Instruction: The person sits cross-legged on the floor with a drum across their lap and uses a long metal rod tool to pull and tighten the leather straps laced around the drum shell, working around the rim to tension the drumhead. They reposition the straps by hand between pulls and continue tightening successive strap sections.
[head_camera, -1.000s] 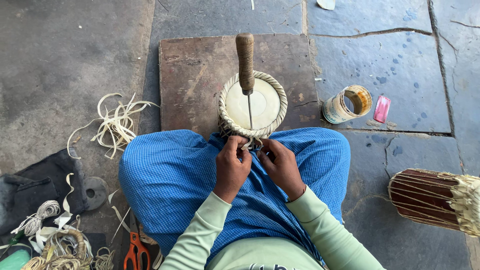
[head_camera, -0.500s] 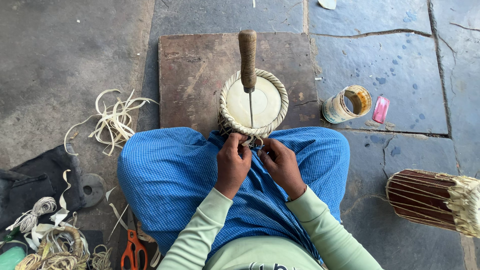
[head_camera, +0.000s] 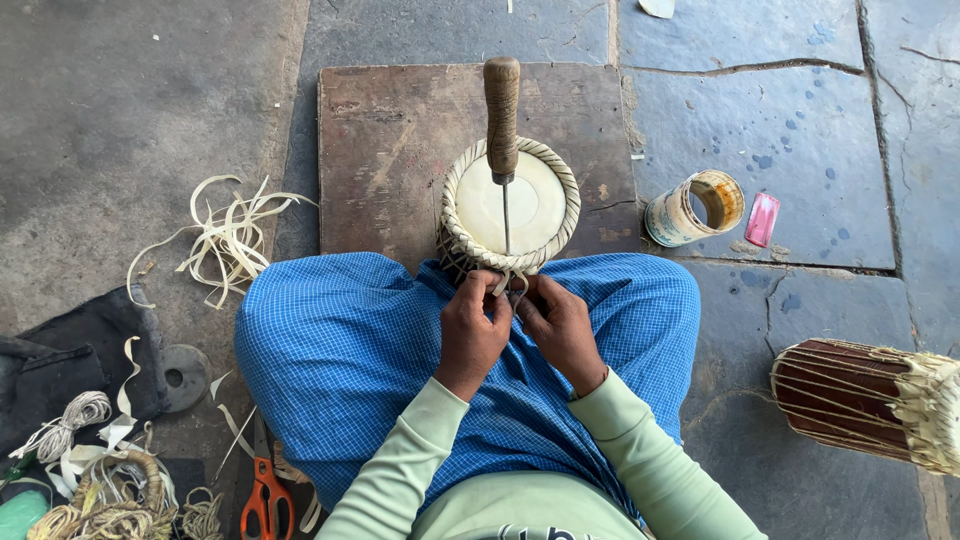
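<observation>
A small drum (head_camera: 508, 205) with a woven rim is sitting between the person's knees, at the near edge of a wooden board (head_camera: 400, 140). A tool with a wooden handle (head_camera: 501, 115) is sticking up from its rim. The left hand (head_camera: 472, 328) and right hand (head_camera: 560, 325) are curling tight on a pale strip (head_camera: 503, 283) at the rim. The fingertips are hiding the knot. A second drum (head_camera: 870, 400) is lying at the right edge, partly cut off.

Open cylindrical tin (head_camera: 693, 208) with pale printed label, lying on its side right of the wooden board (head_camera: 400, 140). Small pink packet (head_camera: 762, 219) just beyond the tin, farther from the board.
</observation>
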